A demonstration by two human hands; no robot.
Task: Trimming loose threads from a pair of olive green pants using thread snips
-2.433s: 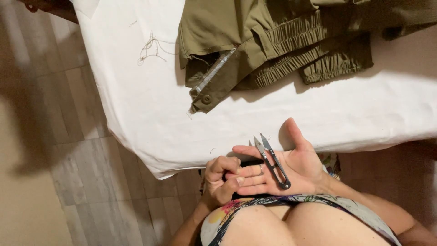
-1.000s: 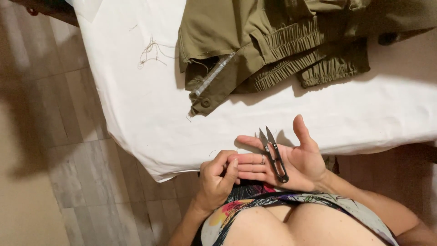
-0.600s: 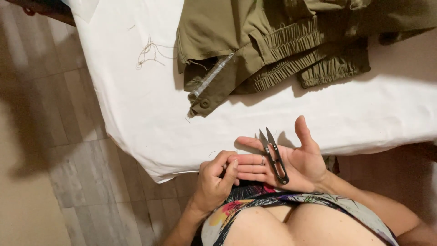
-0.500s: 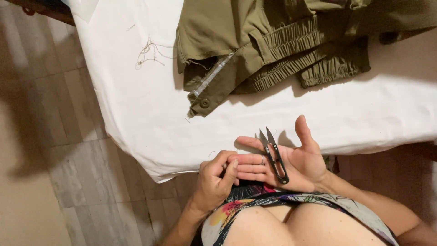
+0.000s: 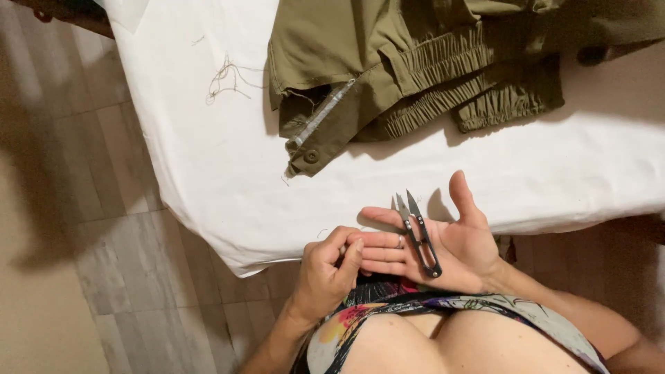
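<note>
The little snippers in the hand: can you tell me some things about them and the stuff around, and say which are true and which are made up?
1. The thread snips lie on the open right hand. True.
2. The left hand holds the snips. False: it touches the right hand's fingertips.
3. The green garment lies on the white cloth. True.
4. The snips' blades are stuck in the garment. False: they are apart from it.
5. Loose threads lie on the white cloth. True.
</note>
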